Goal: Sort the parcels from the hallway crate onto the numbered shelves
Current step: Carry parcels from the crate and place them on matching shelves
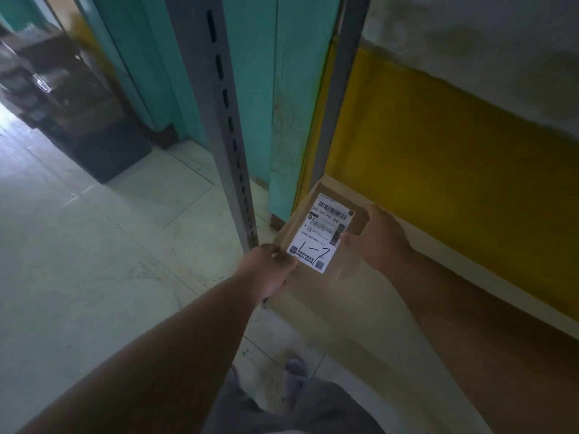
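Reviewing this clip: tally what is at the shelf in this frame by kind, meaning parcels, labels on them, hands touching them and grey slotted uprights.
Cardboard parcel: 1
White shipping label: 1
Hands gripping the parcel: 2, left hand and right hand
Grey slotted upright: 1
Total: 5

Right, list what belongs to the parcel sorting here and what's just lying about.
Job:
parcel with label marked 1-7
left hand
right hand
shelf
shelf post

Lying about:
dark boxes
black mat
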Tool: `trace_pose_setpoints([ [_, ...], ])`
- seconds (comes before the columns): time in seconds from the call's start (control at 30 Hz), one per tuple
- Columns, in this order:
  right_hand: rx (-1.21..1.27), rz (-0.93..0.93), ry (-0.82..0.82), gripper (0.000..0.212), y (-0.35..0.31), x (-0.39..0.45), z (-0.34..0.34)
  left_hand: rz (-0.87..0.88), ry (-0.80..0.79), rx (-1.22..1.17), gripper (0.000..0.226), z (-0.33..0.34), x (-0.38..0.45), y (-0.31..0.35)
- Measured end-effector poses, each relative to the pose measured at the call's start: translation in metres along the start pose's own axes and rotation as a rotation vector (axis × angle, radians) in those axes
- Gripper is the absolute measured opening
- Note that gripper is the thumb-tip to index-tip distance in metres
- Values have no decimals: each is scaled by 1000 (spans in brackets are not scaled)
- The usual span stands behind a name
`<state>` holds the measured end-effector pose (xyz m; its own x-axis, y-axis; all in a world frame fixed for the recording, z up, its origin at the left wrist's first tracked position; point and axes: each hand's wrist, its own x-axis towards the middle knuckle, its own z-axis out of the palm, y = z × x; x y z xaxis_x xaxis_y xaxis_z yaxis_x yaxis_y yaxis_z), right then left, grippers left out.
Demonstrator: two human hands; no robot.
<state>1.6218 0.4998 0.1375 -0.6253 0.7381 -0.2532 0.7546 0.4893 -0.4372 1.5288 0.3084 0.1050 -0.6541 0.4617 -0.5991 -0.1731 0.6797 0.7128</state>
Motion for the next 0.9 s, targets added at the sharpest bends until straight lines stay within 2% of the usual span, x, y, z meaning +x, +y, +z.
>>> trace_pose_setpoints([
  [0.13,-60,-12,-14,77,5,7,7,12,11,-4,33,6,8,-4],
  [0.37,-196,-75,-89,63,-6,-4,-2,-17,-5,23,36,11,6,0],
  [0.47,-241,-110,-62,59,-18,-26,-12,-26,35,137,42,7,-6,4],
  [0.57,-222,-177,-11,59,-34,-58,-22,44,86,279,45,-2,-32,0],
  [0.73,-98,-345,-44,54,-77,-128,-19,186,51,298,49,-39,-87,-26],
  [0.9,-43,-512,-111,46,-147,-189,16,238,107,358,48,-127,-134,-87],
])
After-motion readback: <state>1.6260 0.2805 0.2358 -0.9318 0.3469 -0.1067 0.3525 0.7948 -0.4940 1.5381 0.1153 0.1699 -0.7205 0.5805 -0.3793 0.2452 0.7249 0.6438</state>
